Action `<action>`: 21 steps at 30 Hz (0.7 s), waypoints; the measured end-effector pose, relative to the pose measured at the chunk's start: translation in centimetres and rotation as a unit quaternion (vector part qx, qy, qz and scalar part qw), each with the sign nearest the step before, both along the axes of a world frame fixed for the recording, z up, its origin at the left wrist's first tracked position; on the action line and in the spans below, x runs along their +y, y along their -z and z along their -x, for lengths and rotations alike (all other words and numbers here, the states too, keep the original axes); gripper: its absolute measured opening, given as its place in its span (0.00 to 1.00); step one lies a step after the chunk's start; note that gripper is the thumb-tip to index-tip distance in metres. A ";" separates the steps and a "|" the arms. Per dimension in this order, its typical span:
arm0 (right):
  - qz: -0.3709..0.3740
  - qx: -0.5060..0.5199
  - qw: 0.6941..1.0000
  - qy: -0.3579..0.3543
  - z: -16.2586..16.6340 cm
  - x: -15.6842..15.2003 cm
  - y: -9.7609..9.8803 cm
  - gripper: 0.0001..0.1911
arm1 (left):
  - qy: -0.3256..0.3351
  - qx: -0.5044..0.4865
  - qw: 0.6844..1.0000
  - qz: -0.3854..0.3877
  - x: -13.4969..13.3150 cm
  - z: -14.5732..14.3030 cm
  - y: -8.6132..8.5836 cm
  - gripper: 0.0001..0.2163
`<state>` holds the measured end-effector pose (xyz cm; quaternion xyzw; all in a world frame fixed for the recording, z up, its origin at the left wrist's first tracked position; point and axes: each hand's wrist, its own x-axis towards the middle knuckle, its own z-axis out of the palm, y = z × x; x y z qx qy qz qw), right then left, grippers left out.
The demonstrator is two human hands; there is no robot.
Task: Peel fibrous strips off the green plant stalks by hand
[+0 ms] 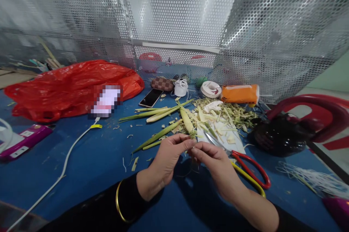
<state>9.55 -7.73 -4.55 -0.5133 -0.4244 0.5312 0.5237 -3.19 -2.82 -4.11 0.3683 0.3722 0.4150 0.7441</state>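
Note:
Over the blue table, my left hand [167,155] and my right hand [215,163] meet, both closed, thumbs and forefingers pinched together. A small green plant piece [193,134] shows at my left fingertips. What my right fingertips pinch is mostly hidden; thin dark strands hang beneath the hands. Just beyond lies a plump pale-green husk [187,120], and I cannot tell whether it touches my fingers. Scissors [240,159] with one red and one yellow handle lie beside my right hand, blades over white paper [237,144]. Long green leaf pieces [158,135] lie left of the husk.
Shredded plant scraps [237,114] heap behind the paper. A ribbon spool [211,89], an orange pack [240,94] and a dark phone [151,97] stand or lie at the back. A red bag [76,79] and charging cable [72,148] occupy the left; a black glossy object [280,135] the right.

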 end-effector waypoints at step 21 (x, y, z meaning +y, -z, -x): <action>-0.007 -0.189 0.979 -0.079 -5.2 3.2 0.2 0.10 | 0.006 0.119 0.992 0.034 0.3 0.1 1.2 0.12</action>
